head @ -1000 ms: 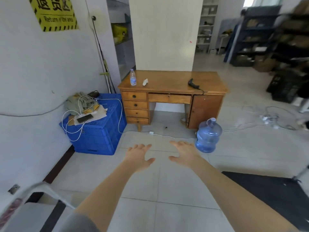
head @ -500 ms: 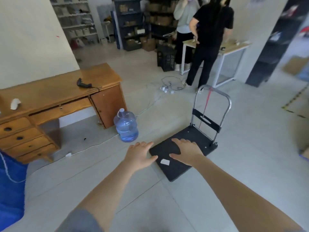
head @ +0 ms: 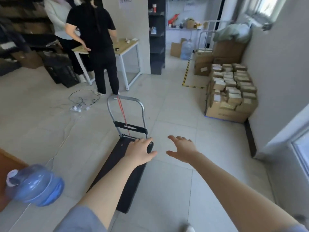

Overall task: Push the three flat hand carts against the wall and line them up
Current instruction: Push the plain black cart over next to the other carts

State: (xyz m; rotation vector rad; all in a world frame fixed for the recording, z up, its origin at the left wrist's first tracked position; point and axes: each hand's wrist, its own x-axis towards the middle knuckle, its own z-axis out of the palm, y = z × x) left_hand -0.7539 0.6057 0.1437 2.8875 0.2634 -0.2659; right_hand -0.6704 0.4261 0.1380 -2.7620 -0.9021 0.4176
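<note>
While both hands [head: 140, 152] [head: 183, 150] hover spread and empty, the hand cart [head: 117, 166] could roll toward the cables [head: 82, 102] at eleven o'clock

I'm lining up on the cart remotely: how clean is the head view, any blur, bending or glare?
Head view: the blue plastic water jug at lower left is motion-smeared; the black flat hand cart and its silver tubular handle are fairly sharp; wide-angle bending curves the edges; the window at upper right is blown out.
</note>
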